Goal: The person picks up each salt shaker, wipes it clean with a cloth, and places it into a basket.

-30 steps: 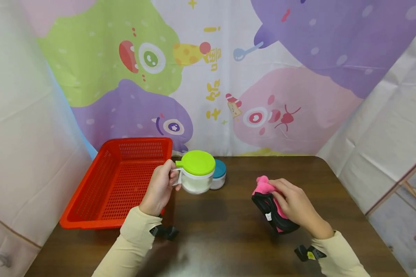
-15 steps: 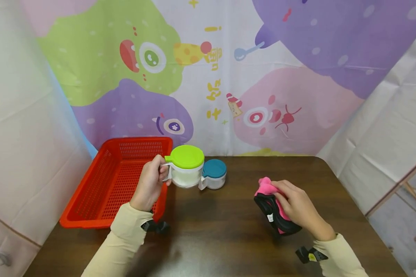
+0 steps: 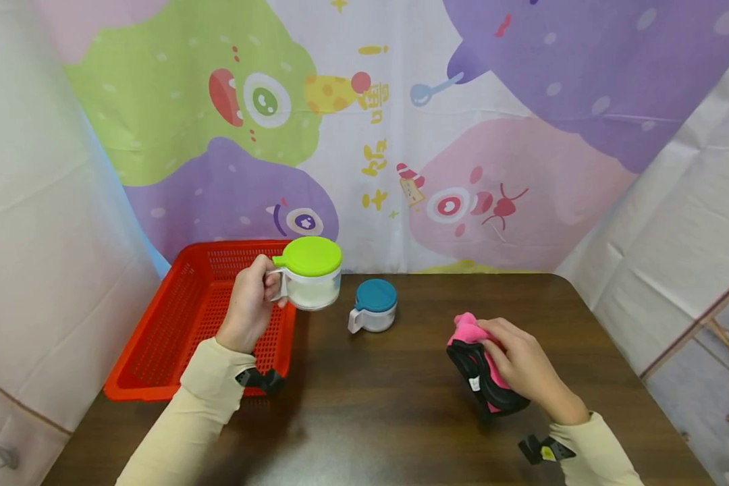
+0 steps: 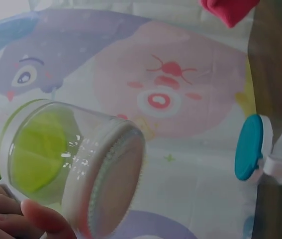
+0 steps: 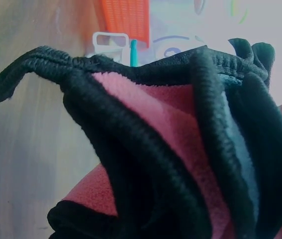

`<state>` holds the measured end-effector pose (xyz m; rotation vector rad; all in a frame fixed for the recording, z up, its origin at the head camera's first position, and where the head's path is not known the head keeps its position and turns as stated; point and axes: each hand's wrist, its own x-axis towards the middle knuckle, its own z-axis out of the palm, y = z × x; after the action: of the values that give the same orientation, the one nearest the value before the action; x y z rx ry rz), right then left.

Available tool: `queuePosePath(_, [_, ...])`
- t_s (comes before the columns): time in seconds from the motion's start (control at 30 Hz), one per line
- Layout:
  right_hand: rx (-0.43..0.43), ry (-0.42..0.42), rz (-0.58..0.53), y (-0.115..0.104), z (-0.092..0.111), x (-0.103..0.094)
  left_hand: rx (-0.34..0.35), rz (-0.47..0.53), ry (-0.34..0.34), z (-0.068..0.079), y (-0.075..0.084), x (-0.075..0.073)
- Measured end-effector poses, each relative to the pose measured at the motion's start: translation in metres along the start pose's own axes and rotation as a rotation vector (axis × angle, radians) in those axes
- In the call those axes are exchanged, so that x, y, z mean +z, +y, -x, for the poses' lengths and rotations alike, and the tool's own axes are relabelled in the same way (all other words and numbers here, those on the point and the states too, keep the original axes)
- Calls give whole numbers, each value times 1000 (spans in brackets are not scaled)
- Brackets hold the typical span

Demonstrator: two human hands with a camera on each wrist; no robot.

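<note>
In the head view my left hand (image 3: 248, 302) grips the white handle of a clear seasoning jar with a lime-green lid (image 3: 312, 257). The jar is held in the air by the red basket's right rim, and white contents show low inside it in the left wrist view. On the table, right of it, stands a similar jar with a blue lid (image 3: 376, 295), its handle turned toward the front left. My right hand (image 3: 522, 361) pinches a bunched pink cloth with black edging (image 3: 486, 378), which hangs in folds. In the right wrist view this cloth (image 5: 170, 114) covers most of the picture.
A red perforated basket (image 3: 148, 390) stands at the left of the brown wooden table (image 3: 395, 405). Behind the table hangs a cartoon-printed curtain (image 3: 395, 229). White fabric walls (image 3: 656, 250) close off both sides.
My left hand has carried the green-lidded jar left and upward, away from the blue-lidded jar, which now shows whole. My right hand and the cloth have hardly moved.
</note>
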<state>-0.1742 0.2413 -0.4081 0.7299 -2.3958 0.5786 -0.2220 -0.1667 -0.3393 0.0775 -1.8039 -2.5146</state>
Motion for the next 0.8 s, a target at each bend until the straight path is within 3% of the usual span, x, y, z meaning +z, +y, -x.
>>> queuePosePath(0.4, [3, 12, 0, 2, 1, -2, 51, 78, 0, -15, 3, -19])
queuePosePath(0.8, [19, 1, 12, 5, 4, -1, 39, 114, -3, -33, 2, -47])
